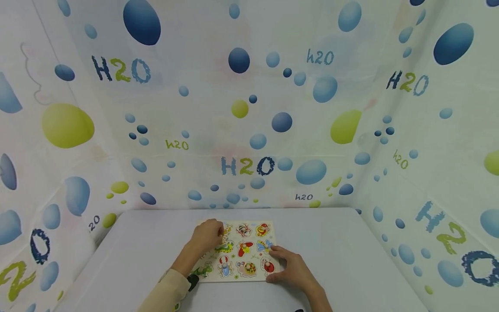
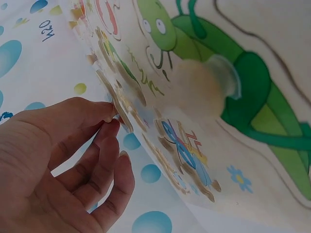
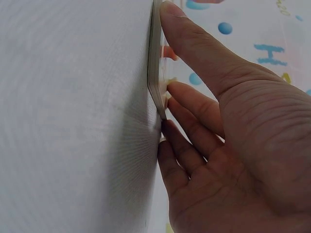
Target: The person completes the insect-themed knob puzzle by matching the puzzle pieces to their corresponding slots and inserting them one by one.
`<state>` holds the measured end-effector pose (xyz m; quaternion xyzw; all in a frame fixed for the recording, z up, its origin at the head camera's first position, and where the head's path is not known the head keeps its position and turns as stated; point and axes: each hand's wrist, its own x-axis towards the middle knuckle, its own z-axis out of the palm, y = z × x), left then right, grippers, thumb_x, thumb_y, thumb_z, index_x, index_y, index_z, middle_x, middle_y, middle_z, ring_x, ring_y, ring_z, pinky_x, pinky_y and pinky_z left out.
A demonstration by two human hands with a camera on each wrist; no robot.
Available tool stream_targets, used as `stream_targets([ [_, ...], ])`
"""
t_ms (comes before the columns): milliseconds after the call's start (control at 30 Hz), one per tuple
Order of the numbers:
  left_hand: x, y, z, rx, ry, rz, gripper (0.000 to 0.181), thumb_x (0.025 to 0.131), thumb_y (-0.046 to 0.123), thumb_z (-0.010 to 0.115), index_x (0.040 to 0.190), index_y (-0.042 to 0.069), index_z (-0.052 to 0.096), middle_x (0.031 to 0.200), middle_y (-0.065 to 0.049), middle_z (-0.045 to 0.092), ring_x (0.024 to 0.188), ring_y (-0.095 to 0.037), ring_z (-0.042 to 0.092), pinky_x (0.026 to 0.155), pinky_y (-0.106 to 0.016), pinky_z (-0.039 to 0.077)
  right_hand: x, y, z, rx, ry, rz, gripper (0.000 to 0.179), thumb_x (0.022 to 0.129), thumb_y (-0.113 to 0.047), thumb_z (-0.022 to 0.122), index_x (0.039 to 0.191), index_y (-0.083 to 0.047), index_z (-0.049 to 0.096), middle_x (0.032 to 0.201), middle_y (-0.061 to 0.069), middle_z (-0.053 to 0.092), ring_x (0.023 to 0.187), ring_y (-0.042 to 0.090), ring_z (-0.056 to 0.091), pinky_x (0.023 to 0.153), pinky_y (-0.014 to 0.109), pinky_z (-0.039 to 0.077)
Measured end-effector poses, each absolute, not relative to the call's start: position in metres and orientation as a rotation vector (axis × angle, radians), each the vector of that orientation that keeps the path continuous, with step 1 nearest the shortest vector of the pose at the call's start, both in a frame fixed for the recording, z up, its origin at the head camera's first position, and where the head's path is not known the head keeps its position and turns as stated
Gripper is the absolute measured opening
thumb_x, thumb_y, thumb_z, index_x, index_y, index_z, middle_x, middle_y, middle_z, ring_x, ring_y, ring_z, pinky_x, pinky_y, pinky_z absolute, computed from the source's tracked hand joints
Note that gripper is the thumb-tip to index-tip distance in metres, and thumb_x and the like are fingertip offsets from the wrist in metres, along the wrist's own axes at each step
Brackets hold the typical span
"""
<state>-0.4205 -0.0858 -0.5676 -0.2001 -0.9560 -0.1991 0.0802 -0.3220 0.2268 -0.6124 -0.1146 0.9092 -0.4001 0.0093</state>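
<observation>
A pale puzzle board (image 1: 255, 279) printed with bright insect pieces lies flat on the table. Over its upper left part, my left hand (image 1: 208, 234) pinches the edge of a thin puzzle piece (image 2: 121, 109) between thumb and forefinger; its picture is hidden. Close to the left wrist camera is a green grasshopper piece (image 2: 262, 92) with a blurred round knob (image 2: 199, 90). My right hand (image 1: 292, 268) holds the board's lower right corner, thumb at the bottom edge and fingers along the right side, near the ladybird piece (image 1: 268, 265) and the dragonfly piece (image 1: 264, 246).
The white table (image 1: 351, 260) stretches out on both sides of the board. Behind and beside it hang white sheets (image 1: 210, 112) patterned with blue and green drops. A dark band (image 1: 192, 281) shows at the left sleeve cuff.
</observation>
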Motion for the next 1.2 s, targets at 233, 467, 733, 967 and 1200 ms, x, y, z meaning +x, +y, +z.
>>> stream_targets([
  [233, -0.424, -0.083, -0.57, -0.599, -2.857, -0.558, 0.014, 0.084, 0.006, 0.078, 0.08, 0.014, 0.067, 0.077, 0.004, 0.052, 0.07, -0.013, 0.047, 0.062, -0.034, 0.045, -0.321, 0.227, -0.613, -0.354, 2.835, -1.245, 0.086, 0.067, -0.042, 0.098, 0.141, -0.012, 0.066, 0.154, 0.0, 0.054, 0.15, 0.035, 0.04, 0.119, 0.06, 0.03],
  [467, -0.429, -0.079, -0.571, -0.624, -2.843, -0.519, 0.015, 0.084, 0.003, 0.077, 0.08, 0.013, 0.066, 0.076, 0.004, 0.05, 0.069, -0.013, 0.046, 0.062, -0.034, 0.045, -0.321, 0.227, -0.614, -0.344, 2.838, -1.24, 0.087, 0.066, -0.044, 0.097, 0.141, -0.013, 0.066, 0.155, -0.002, 0.054, 0.151, 0.034, 0.039, 0.119, 0.06, 0.03],
  [733, -0.433, -0.077, -0.572, -0.625, -2.853, -0.486, 0.013, 0.085, 0.004, 0.076, 0.081, 0.013, 0.067, 0.077, 0.004, 0.05, 0.07, -0.013, 0.047, 0.064, -0.034, 0.046, -0.322, 0.229, -0.615, -0.367, 2.845, -1.24, 0.087, 0.067, -0.046, 0.097, 0.141, -0.013, 0.066, 0.155, -0.001, 0.054, 0.15, 0.033, 0.04, 0.119, 0.059, 0.03],
  [967, -0.437, -0.077, -0.574, -0.62, -2.835, -0.486, 0.015, 0.086, 0.003, 0.076, 0.08, 0.013, 0.067, 0.077, 0.004, 0.051, 0.07, -0.013, 0.047, 0.064, -0.035, 0.048, -0.324, 0.229, -0.616, -0.382, 2.856, -1.223, 0.087, 0.067, -0.049, 0.096, 0.141, -0.014, 0.066, 0.154, 0.0, 0.055, 0.149, 0.033, 0.042, 0.118, 0.058, 0.032],
  [1200, -0.441, -0.076, -0.578, -0.629, -2.82, -0.494, 0.014, 0.086, 0.004, 0.076, 0.08, 0.013, 0.067, 0.077, 0.003, 0.051, 0.07, -0.013, 0.047, 0.065, -0.036, 0.048, -0.324, 0.229, -0.616, -0.394, 2.86, -1.21, 0.087, 0.068, -0.049, 0.095, 0.141, -0.014, 0.066, 0.154, -0.001, 0.055, 0.148, 0.033, 0.042, 0.118, 0.058, 0.032],
])
